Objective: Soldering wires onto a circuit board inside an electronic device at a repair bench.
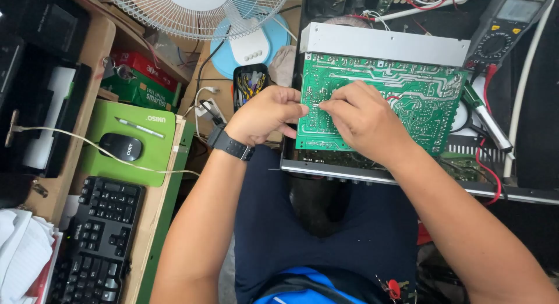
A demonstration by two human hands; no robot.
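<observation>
A green circuit board (pixel 419 89) lies solder side up on an opened metal chassis (pixel 384 45). My left hand (pixel 269 113), with a black watch on the wrist, grips the board's left edge. My right hand (pixel 361 116) rests on the board with its fingertips pinched close to the left hand's fingers. Whether something small is held between the fingertips cannot be made out.
A multimeter (pixel 505 26) sits at the top right with red leads and a probe-like tool (pixel 486 119) beside the board. Left of my lap, a wooden desk holds a black keyboard (pixel 96 237), a mouse (pixel 120 146) on a green pad, and boxes. A white fan (pixel 204 7) stands behind.
</observation>
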